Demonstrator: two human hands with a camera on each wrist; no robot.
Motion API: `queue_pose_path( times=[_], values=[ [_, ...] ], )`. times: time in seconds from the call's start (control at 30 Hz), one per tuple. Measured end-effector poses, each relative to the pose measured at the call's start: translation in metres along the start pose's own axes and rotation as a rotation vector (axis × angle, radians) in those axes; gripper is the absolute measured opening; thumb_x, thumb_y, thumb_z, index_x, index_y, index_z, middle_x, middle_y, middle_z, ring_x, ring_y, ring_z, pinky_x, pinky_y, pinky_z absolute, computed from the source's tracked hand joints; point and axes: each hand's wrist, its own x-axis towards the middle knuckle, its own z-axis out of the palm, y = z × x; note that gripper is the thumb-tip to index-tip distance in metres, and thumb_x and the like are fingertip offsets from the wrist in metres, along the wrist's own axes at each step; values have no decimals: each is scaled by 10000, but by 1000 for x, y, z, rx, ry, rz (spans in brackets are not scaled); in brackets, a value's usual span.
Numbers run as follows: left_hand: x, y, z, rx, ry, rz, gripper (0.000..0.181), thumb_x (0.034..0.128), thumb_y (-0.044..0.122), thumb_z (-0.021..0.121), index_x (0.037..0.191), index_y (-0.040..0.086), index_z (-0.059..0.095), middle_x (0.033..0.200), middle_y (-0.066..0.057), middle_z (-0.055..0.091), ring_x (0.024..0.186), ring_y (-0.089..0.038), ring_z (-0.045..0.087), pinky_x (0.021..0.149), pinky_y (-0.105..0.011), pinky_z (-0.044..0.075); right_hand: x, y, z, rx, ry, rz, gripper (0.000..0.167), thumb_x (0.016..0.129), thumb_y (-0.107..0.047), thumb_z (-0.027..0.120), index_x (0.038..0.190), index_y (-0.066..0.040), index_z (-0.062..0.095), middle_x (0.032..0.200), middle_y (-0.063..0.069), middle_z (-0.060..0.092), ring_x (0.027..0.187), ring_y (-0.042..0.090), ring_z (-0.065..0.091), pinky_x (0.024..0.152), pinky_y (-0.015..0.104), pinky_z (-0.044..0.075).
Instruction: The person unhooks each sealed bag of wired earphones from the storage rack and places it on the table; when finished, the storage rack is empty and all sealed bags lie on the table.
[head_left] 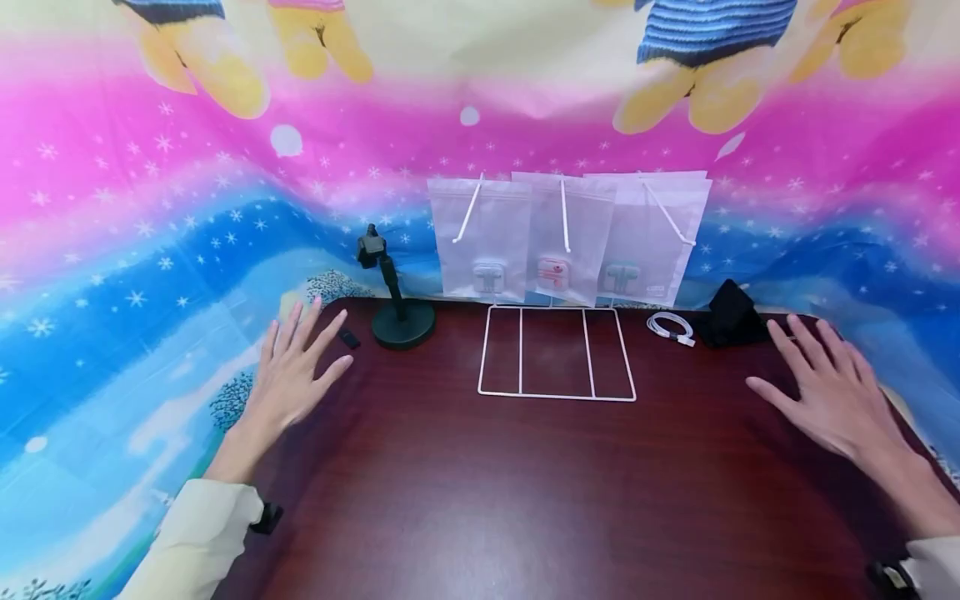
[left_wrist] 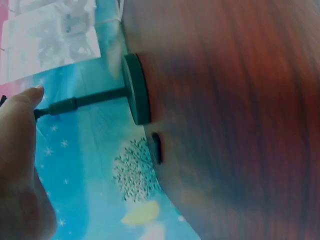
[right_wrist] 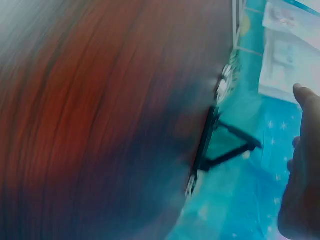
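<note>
In the head view the left hand [head_left: 288, 375] is held over the table's left edge, fingers spread and holding nothing, near a small black object [head_left: 348, 337] and a black stand with a round base [head_left: 402, 323]. On the other side the right hand [head_left: 836, 400] hovers with spread, empty fingers, just in front of a black folding stand [head_left: 731, 315]. Part of the left hand [left_wrist: 22, 165] shows in the left wrist view, and part of the right hand [right_wrist: 302, 175] in the right wrist view.
A white wire rack [head_left: 557, 396] lies on the brown table [head_left: 510, 483]. Behind it hang three translucent bags [head_left: 480, 225] with earphone cases inside. A coiled white cable [head_left: 670, 327] rests right of the rack. A patterned cloth [head_left: 187, 167] surrounds the table.
</note>
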Motion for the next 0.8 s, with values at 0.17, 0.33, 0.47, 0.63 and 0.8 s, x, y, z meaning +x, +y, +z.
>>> queue_pose_path(
  times=[0.17,0.33,0.47,0.63,0.8],
  values=[
    [11,12,2,-222,-75,-15,683,1075,473,516,1669,346,204,1757,17,-7,1609,-313,-55,1258,-616,-31,12,-19,7,299,-82,15,862,1054,-464,559,1686,-203,35,1735,193,26,1578,440,-101,1082,848,14],
    [24,27,5,-431,-137,-48,669,1083,422,531,1669,317,225,1758,-11,26,1605,-352,-21,1184,-760,67,26,-42,17,534,-244,15,853,1057,-433,572,1687,-179,56,1712,263,67,1542,545,-42,1022,887,24],
    [37,39,4,-556,-192,-91,660,1094,440,502,1668,364,185,1755,36,33,1605,-337,9,1172,-770,120,40,-53,32,629,-350,4,889,1029,-422,635,1685,-150,100,1700,292,73,1526,570,-19,1066,862,55],
    [54,53,4,-636,-238,-101,656,1091,485,484,1665,372,188,1749,56,84,1608,-296,63,1204,-718,152,56,-65,51,690,-425,-17,891,995,-406,700,1675,-144,188,1687,282,145,1516,554,66,1095,802,182],
    [70,64,4,-736,-271,-111,648,1084,501,490,1655,404,198,1740,75,123,1604,-284,105,1222,-684,168,68,-76,65,731,-468,-44,902,955,-402,755,1658,-141,253,1683,257,195,1527,508,149,1129,753,240]
  ],
)
